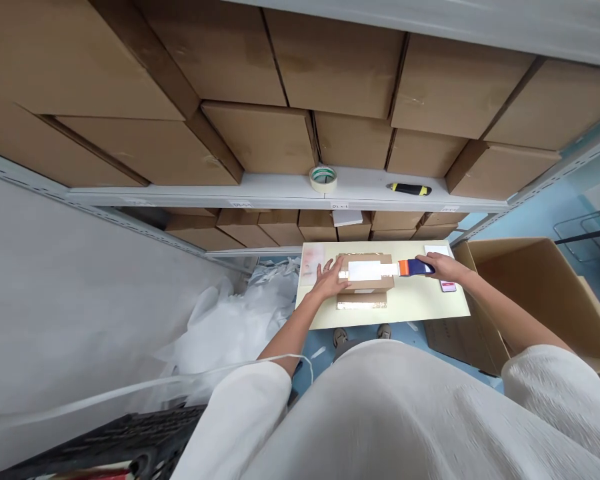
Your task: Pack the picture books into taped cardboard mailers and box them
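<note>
A small cardboard box (375, 286) with a white label (365, 271) on top lies on a pale yellow board (415, 303). My left hand (330, 279) rests on the box's left end with its fingers spread. In my right hand (441, 267) is a dark blue and orange tool (416, 267), its orange end toward the box. A whitish strip runs between that end and the label. Near my right wrist a phone (448, 287) lies on the board. Shiny tape pieces show along the cardboard under the box's front edge.
A shelf (280, 190) ahead holds large cartons (337, 60), a tape roll (323, 179) and a yellow-black cutter (409, 189). An open carton (555, 293) stands right of the board. White wrapping (235, 327) is heaped left; a black crate (150, 440) sits lower left.
</note>
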`<state>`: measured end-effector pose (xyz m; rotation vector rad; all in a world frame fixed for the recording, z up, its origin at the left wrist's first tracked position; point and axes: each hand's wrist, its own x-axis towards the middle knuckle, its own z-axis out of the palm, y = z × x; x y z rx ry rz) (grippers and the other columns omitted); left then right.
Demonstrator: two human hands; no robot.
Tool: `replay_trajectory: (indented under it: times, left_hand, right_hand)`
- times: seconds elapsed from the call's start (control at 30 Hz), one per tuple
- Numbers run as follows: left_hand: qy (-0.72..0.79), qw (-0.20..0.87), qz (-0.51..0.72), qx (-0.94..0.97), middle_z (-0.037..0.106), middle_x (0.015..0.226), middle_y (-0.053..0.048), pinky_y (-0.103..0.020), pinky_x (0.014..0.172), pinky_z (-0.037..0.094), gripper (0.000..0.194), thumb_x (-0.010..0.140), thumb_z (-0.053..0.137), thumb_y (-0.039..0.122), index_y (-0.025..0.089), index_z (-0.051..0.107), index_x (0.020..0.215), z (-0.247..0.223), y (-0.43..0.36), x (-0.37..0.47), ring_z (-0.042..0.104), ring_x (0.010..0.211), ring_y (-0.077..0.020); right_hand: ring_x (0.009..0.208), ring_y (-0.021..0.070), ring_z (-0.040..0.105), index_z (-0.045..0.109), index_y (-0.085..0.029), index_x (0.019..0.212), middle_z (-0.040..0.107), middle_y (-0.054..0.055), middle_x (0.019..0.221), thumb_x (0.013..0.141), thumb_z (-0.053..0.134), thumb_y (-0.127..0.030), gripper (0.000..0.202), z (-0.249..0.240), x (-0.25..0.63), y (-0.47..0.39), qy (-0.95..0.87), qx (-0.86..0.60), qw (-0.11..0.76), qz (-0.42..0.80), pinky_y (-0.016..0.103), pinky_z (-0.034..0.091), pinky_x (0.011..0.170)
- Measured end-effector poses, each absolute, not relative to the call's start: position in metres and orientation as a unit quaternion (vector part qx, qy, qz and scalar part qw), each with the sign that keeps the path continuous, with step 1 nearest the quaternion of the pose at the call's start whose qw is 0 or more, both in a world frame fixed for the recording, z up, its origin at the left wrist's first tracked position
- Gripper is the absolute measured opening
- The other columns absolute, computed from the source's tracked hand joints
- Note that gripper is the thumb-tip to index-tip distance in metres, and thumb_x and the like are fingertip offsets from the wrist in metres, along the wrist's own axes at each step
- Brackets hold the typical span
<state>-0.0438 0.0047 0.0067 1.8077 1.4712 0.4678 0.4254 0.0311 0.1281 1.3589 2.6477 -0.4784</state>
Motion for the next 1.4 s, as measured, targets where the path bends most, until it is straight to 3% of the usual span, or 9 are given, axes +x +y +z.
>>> replay_trajectory:
  times: [0.23,0.5,0.77,1.17,1.4]
  left_hand:
    - [0.588,0.349,0.055,0.727,0.034,0.178,-0.014,-0.063,0.133,0.003,0.110,0.089,0.073,0.050,0.030,0.009,0.176,0.024,0.006,-0.040,0.016,0.168,-0.0402]
    - [0.596,0.341,0.055,0.725,0.038,0.175,-0.018,-0.064,0.133,0.012,0.111,0.087,0.075,0.050,0.026,0.011,0.175,0.021,0.008,-0.036,0.024,0.166,-0.0418]
    - [0.573,0.367,0.097,0.726,0.031,0.178,-0.018,-0.051,0.130,0.032,0.118,0.083,0.078,0.042,0.020,0.010,0.177,0.017,0.011,-0.036,0.031,0.164,-0.0415]
    - [0.562,0.418,0.151,0.697,0.013,0.184,-0.013,-0.052,0.137,0.021,0.117,0.085,0.078,0.038,0.022,0.007,0.177,0.007,0.006,-0.030,0.016,0.169,-0.0386]
    - [0.563,0.428,0.170,0.686,0.016,0.183,-0.016,-0.057,0.137,0.019,0.120,0.082,0.082,0.034,0.022,0.010,0.177,-0.007,0.009,-0.031,0.016,0.169,-0.0419]
  right_hand:
    - [0.101,0.0307,0.069,0.056,-0.024,0.154,0.071,0.015,0.114,0.097,0.070,-0.040,0.061,0.114,0.471,0.033,0.883,0.445,0.078,-0.128,0.034,0.050,0.080]
    - [0.108,0.0325,0.068,0.051,-0.022,0.157,0.070,0.016,0.120,0.095,0.071,-0.031,0.066,0.080,0.450,0.034,0.868,0.465,0.140,-0.102,0.036,0.048,0.087]
    - [0.114,0.0352,0.069,0.052,-0.023,0.155,0.070,0.018,0.127,0.089,0.081,-0.026,0.072,0.062,0.386,0.045,0.855,0.470,0.188,-0.115,0.039,0.049,0.096]
    - [0.113,0.0354,0.073,0.072,-0.016,0.130,0.073,0.021,0.125,0.091,0.075,-0.026,0.041,0.100,0.327,0.068,0.833,0.470,0.260,-0.135,0.040,0.054,0.091]
    - [0.110,0.0354,0.075,0.079,-0.014,0.120,0.076,0.021,0.123,0.078,0.083,-0.018,0.043,0.113,0.305,0.084,0.813,0.477,0.301,-0.149,0.036,0.057,0.085]
